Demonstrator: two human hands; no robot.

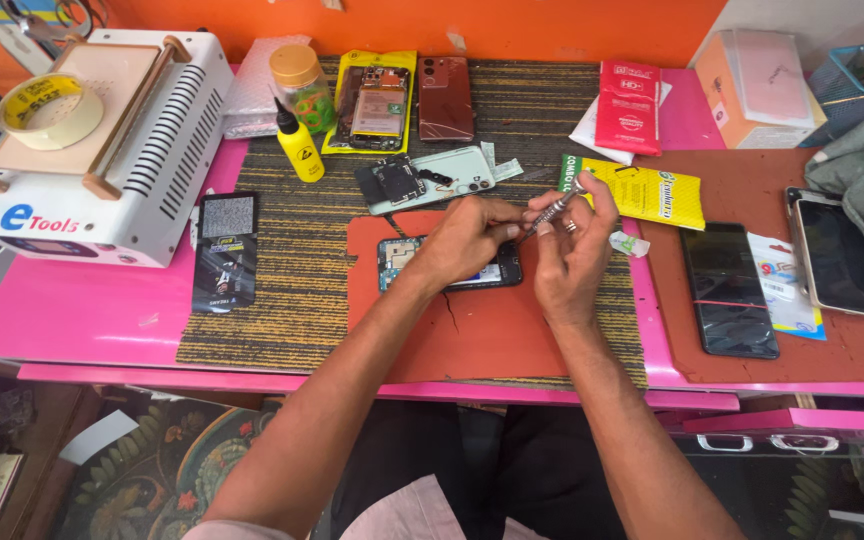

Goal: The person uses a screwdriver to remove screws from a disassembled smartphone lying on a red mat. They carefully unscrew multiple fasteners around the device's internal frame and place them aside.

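An opened phone (404, 258) with its back removed lies on an orange mat (472, 335) in front of me. My left hand (462, 240) rests over the phone, its fingertips pinched at the tip of a thin metal screwdriver (555, 209). My right hand (572, 245) grips that screwdriver, which slants up to the right above the phone's right end. Much of the phone is hidden under both hands.
A pale green back cover with loose parts (427, 180) lies just behind. A yellow dropper bottle (298, 146), an orange-lidded jar (302, 85), a white heating machine with a tape roll (102, 140), packets (642, 190) and several phones (727, 290) surround the striped mat.
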